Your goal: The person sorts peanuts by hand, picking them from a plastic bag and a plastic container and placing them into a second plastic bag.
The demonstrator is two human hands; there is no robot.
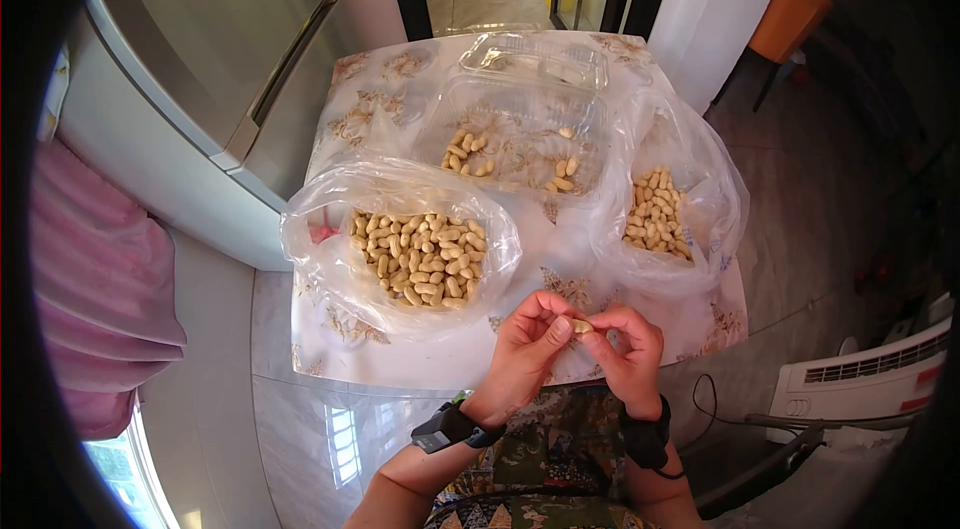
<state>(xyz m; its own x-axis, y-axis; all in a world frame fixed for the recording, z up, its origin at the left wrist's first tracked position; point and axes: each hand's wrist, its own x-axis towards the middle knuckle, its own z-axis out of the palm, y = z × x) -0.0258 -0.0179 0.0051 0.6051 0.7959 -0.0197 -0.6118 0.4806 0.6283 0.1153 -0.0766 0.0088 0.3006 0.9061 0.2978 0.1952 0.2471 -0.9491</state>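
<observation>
Between the fingertips of both hands is a peanut (581, 326), held near the table's front edge. My left hand (532, 344) pinches it from one side, and my right hand (628, 349) grips it from the other. Ahead and to the left, a clear plastic bag (320, 274) lies open, full of unshelled peanuts (425, 259). A second plastic bag (715, 229) on the right holds a smaller heap of peanuts (656, 214). Behind them stands a clear plastic container (510, 119) with a few peanuts in its left and right corners.
Under everything is a table with a flower-patterned cover (350, 129). A refrigerator (230, 39) stands at the left, beside a pink curtain (100, 299). To the right are an orange chair (790, 17) and a white appliance (860, 374) with a cable. A doorway opens behind the table.
</observation>
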